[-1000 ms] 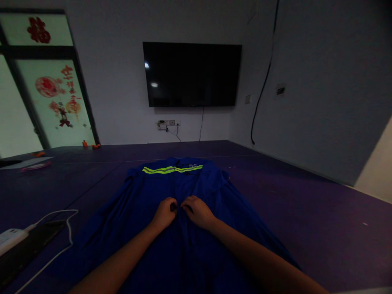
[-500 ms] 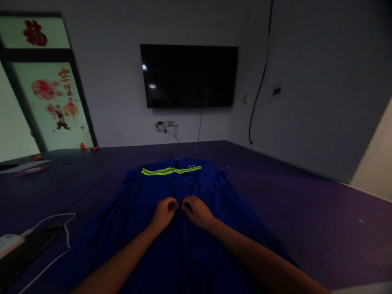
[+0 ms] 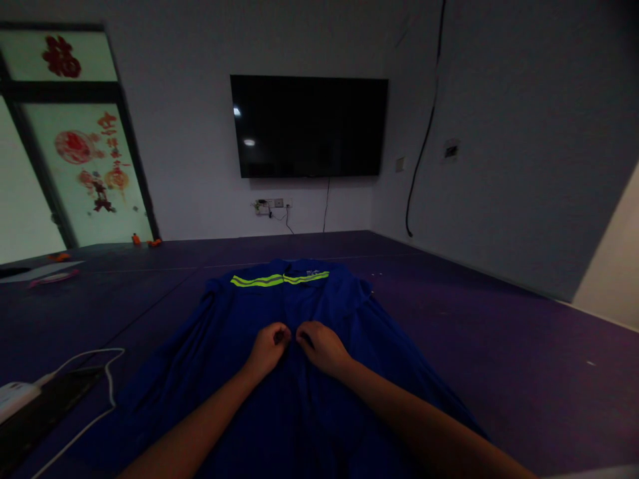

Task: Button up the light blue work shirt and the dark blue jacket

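Note:
A blue work jacket (image 3: 239,372) with two yellow-green reflective stripes lies spread flat on a dark purple surface (image 3: 499,346), collar end away from me. My left hand (image 3: 267,347) and my right hand (image 3: 321,346) rest side by side on the jacket's front midline, almost touching. Both hands have their fingers curled in a pinch on the front edges of the jacket. What sits between the fingertips is too dark and small to make out.
A white charger (image 3: 12,394) with a white cable (image 3: 107,372) and a dark flat device (image 3: 47,406) lie at the left edge. Papers (image 3: 42,271) lie far left. A black TV (image 3: 309,125) hangs on the back wall above a power socket (image 3: 269,203).
The hands stay pinched at the jacket's front midline. Only the view has shifted slightly.

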`<state>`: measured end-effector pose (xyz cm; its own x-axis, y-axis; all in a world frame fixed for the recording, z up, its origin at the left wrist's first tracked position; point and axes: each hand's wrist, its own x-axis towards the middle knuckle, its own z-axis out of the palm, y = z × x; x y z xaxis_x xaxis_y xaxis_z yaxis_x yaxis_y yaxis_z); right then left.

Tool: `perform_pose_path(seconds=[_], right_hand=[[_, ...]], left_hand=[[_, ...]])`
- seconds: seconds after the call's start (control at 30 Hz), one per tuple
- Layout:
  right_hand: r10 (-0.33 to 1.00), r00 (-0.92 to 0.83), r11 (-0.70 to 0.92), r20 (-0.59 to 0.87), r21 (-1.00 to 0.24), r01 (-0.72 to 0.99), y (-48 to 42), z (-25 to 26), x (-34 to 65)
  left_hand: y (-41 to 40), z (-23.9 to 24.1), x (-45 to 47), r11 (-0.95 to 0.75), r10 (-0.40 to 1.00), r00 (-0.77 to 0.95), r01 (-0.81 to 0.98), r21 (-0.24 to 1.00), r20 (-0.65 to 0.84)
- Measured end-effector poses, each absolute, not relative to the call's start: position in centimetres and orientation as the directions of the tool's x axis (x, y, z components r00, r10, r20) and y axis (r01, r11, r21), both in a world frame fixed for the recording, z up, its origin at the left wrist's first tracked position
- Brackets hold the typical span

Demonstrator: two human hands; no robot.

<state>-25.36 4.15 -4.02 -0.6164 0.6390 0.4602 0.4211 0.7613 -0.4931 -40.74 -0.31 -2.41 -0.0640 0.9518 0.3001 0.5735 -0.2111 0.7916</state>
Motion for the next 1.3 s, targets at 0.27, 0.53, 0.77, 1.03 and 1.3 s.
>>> perform_pose_path(seconds=[0.27,0.53,0.77,1.03,1.3], right_hand=[[0.649,-0.611,0.753,0.454,-0.501,0.427,4.32,-4.17,-25.36],[0.659,-0.61,0.743,0.44,-0.506,0.438,4.39,-4.21,-25.38],[0.653,-0.619,0.747,0.436,-0.505,0.433,4.65,-4.45,-25.49],[0.649,-0.62,0.75,0.441,-0.507,0.424,4.68,-4.54,-25.54],[0.649,-0.628,0.753,0.429,-0.48,0.45,4.78,-4.68,-25.52]], left_hand=[[-0.37,-2.52,-40.67,-0.225,0.952,-0.04,0.579,0.784,0.304],[-0.48,-2.37,-40.6,-0.213,0.956,-0.043,0.579,0.787,0.29],[-0.51,-2.44,-40.58,-0.219,0.953,-0.05,0.563,0.797,0.297],[-0.21,-2.96,-40.84,-0.239,0.952,-0.03,0.547,0.802,0.304],[-0.34,-2.76,-40.81,-0.243,0.955,-0.014,0.533,0.811,0.296]])
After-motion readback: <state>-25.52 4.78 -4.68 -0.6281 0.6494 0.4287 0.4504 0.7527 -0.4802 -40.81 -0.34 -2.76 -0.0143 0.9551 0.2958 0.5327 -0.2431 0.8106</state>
